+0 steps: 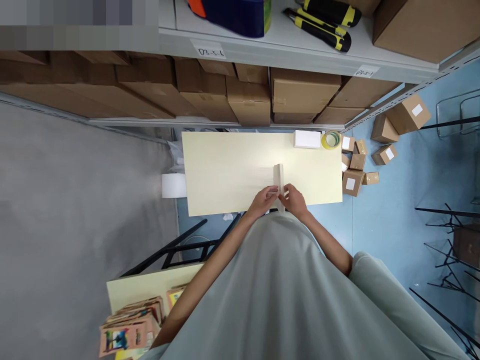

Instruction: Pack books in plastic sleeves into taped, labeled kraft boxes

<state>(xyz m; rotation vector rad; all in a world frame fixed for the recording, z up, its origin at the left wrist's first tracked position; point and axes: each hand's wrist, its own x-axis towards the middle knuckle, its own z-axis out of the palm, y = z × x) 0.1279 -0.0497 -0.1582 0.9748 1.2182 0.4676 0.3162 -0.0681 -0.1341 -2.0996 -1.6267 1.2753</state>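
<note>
A long, narrow, pale greyish piece (278, 175) lies at the near edge of the cream table (225, 170), pointing away from me. Its exact kind is too small to make out; it could be a slim packet or a folded wrap. My left hand (264, 200) has its fingers bent against the left side of this piece. On the other side, my right hand (293, 201) pinches it between thumb and fingers. A white box (307, 139) and a roll of yellow tape (331, 140) sit at the table's far right.
Shelves of cardboard boxes (305, 92) rise behind the table, with utility knives (322, 30) on the upper shelf (255, 47). Small labelled cartons (353, 182) lie to the right. A white roll (173, 185) is at the left edge, and printed packs (125, 337) are stacked lower left.
</note>
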